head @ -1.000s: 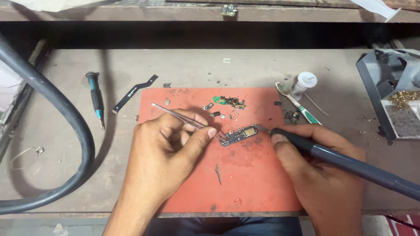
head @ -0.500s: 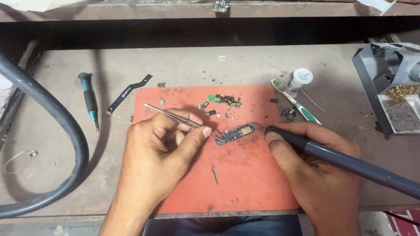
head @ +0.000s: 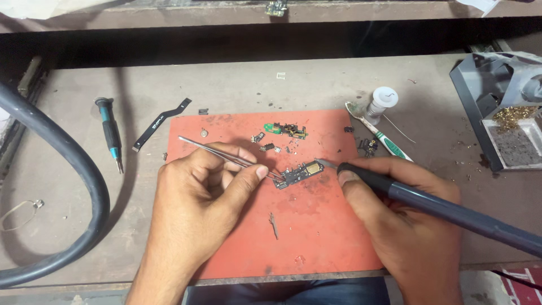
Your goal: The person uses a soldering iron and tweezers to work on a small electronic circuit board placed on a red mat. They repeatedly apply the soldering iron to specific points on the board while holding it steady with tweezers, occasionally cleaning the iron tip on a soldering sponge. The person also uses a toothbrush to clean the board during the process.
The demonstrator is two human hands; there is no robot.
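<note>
Steel tweezers (head: 231,155), pinched in the left hand (head: 203,197), pin the small circuit board (head: 297,174) mid-mat on the red mat (head: 316,237); right hand (head: 406,220) grips the soldering iron (head: 440,206), tip seemingly touching the board's right end.

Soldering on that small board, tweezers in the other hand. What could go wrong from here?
1. The small circuit board is steadied only by the tweezers at one end; it may slip under the soldering iron tip.
2. Loose parts lie close by on the red mat; either hand could scatter them.
</note>
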